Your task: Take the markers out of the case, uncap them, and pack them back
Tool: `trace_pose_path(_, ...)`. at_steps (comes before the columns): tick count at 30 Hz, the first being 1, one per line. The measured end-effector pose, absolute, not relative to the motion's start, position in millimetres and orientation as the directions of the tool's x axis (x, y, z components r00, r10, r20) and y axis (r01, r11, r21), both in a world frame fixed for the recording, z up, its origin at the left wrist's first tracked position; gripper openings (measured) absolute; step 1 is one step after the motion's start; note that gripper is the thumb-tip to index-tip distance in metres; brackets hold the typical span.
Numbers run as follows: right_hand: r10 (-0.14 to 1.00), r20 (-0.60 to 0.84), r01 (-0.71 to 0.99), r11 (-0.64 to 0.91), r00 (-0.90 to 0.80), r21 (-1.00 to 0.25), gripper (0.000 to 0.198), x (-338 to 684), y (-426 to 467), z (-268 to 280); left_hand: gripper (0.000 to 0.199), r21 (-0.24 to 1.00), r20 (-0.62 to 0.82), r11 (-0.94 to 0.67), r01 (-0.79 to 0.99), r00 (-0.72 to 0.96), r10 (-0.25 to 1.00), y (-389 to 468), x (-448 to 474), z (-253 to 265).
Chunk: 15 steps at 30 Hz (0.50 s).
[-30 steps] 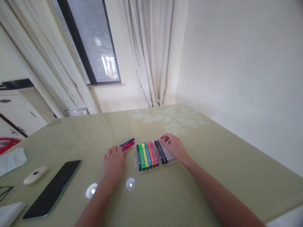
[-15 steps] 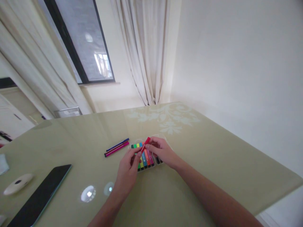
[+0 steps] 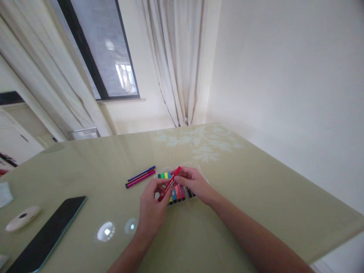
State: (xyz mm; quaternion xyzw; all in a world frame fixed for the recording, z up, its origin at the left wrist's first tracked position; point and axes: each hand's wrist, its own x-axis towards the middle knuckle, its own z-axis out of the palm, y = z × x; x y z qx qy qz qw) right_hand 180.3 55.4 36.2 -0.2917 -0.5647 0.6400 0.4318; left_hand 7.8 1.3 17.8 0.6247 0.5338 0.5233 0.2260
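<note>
Between both hands, a red marker is held at a slant over a clear plastic case. My left hand is closed on its lower part, thumb and fingers pinching the barrel. The fingers of my right hand grip it near the red upper end. Under the hands, the case holds several coloured markers in a row, partly hidden by my fingers. Left of the case, a blue pen and magenta pens lie side by side on the table.
A black tablet or phone lies at the left of the glossy table. Beside it are a white oval object and a pale cloth or tissue. A wall borders the right side; curtains hang behind.
The red marker shows more of its length now, its lower end further out between the left fingers. My left hand has turned slightly; the right has barely moved.
</note>
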Motion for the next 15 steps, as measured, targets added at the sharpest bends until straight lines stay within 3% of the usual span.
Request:
trace_pose_path(5,0.916,0.099,-0.219,0.013,-0.389,-0.976,0.034,181.4,58.9,36.9,0.032,0.806,0.417,-0.354,0.475,-0.031,0.908,-0.8,10.6,14.3)
trace_pose_path(8,0.97,0.115,-0.174,0.078,-0.213,-0.982,0.029,198.0,71.9,40.6,0.045,0.643,0.415,-0.447,0.622,0.207,0.886,-6.4,15.4,8.5)
trace_pose_path(11,0.992,0.064,0.032,0.068,-0.111,-0.997,0.022,222.2,86.3,43.2,0.052,0.404,0.332,-0.587,0.702,0.485,0.809,-11.4,18.6,3.9)
trace_pose_path(15,0.973,-0.072,0.312,0.001,-0.221,-0.95,0.015,239.2,92.2,37.7,0.049,0.271,0.252,-0.612,0.743,0.559,0.79,-13.1,18.9,3.6)
